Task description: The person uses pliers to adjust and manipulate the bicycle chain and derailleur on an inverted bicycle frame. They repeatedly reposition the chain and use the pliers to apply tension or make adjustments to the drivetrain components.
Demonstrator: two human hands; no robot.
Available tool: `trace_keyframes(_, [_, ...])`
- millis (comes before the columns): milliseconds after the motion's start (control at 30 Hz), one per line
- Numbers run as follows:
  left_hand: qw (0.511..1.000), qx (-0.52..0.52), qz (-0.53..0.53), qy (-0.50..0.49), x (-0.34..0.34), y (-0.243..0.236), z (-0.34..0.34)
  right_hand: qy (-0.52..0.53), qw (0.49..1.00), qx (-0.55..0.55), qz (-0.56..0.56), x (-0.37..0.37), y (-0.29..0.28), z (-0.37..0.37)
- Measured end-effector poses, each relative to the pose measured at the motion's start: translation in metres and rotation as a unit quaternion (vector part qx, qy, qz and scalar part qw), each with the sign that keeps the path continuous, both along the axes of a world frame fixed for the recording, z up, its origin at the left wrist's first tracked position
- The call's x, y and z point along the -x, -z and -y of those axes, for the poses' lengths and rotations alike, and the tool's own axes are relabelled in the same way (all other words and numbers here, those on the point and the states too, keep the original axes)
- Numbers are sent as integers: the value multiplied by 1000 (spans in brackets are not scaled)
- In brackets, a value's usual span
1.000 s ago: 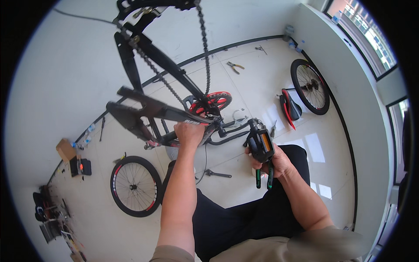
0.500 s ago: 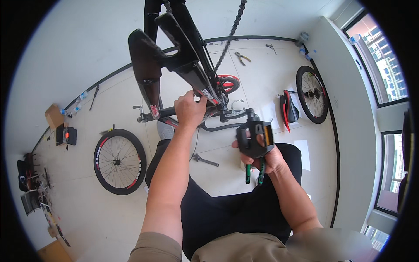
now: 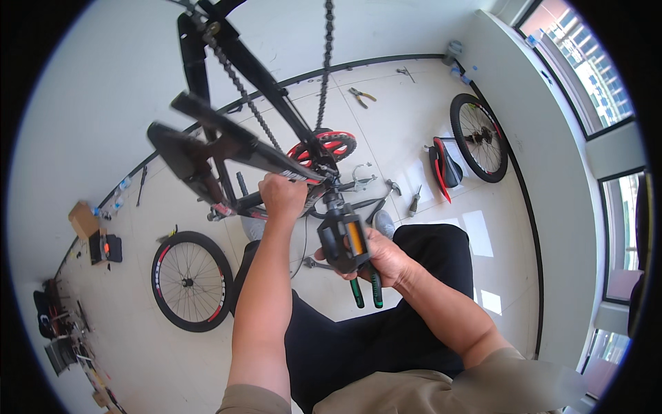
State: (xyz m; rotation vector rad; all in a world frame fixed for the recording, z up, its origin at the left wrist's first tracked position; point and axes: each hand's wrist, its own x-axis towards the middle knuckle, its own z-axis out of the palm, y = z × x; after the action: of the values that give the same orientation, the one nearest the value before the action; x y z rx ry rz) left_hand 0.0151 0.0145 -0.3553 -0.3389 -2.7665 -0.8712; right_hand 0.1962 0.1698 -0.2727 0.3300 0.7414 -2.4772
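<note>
My left hand [image 3: 281,201] is closed round a tube of the black bicycle frame [image 3: 256,160], which leans up and to the left. My right hand [image 3: 387,258] grips a black pedal with an orange reflector [image 3: 338,243]. Two green-and-black handles [image 3: 376,288], like those of pliers, stick out below the pedal from the same hand; their jaws are hidden. The pedal's spindle end points up at the frame's crank area; whether it touches cannot be told. Behind it sits a red-and-black chainring [image 3: 339,143], with a loose chain [image 3: 327,58] hanging above.
An adjustable wrench [image 3: 314,264] lies on the floor behind the pedal. To the left rests a wheel [image 3: 160,283]. Rightward lie a hammer [image 3: 394,186], a screwdriver [image 3: 415,201], a red-and-black saddle [image 3: 452,169] and another wheel [image 3: 458,131]. Farther off are yellow-handled pliers [image 3: 360,97].
My right hand has brought the pedal and the green handles leftward, close to the frame's crank area. The frame has swung left and tilted, with my left hand still on it.
</note>
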Motion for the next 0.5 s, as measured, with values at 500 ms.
trace_keyframes(500, [986, -99, 131, 9, 0, -4, 8, -74, 987, -143, -14, 15, 19, 34])
